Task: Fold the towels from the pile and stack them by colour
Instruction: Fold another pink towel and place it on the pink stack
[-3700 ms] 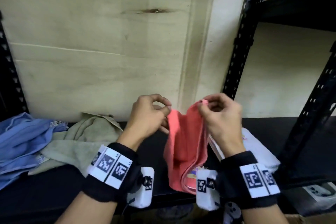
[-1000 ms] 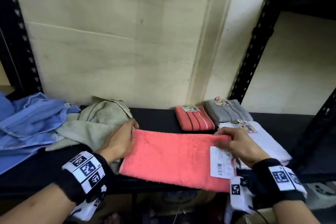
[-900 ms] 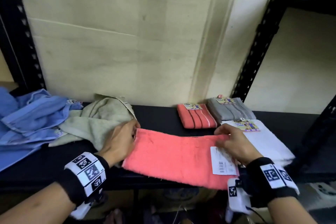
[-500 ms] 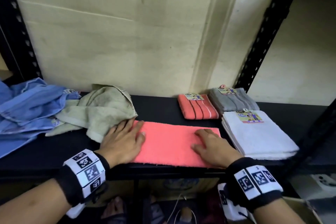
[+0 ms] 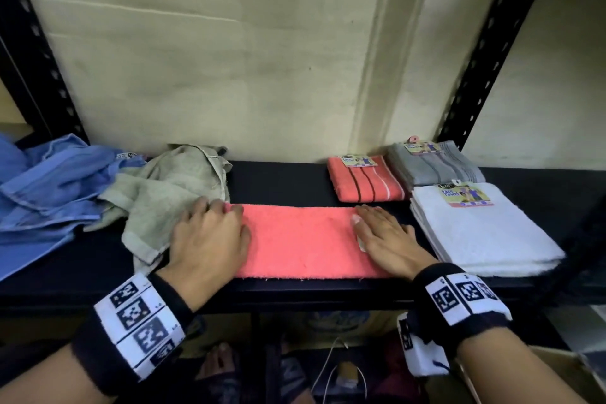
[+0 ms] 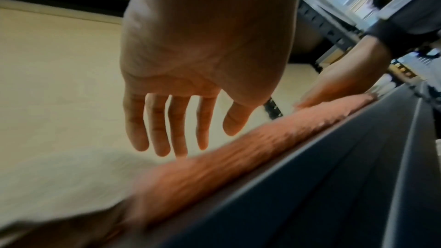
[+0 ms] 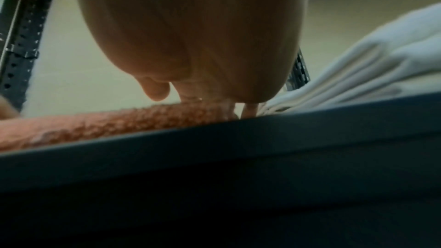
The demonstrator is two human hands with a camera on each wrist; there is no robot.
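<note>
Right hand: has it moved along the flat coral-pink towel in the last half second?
Yes. The right hand has slid rightward to the coral-pink towel's right end, toward the folded white towel stack.

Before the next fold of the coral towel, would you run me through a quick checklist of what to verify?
1. Coral towel lies flat in a long strip on the shelf: ok.
2. Left hand rests open on its left end: ok.
3. Right hand rests open on its right end: ok.
4. Paper tag tucked inside: not ok, a white corner shows under the right hand.
5. Matching folded coral towel reachable behind: ok.
6. Front edges aligned: cannot tell.
</note>
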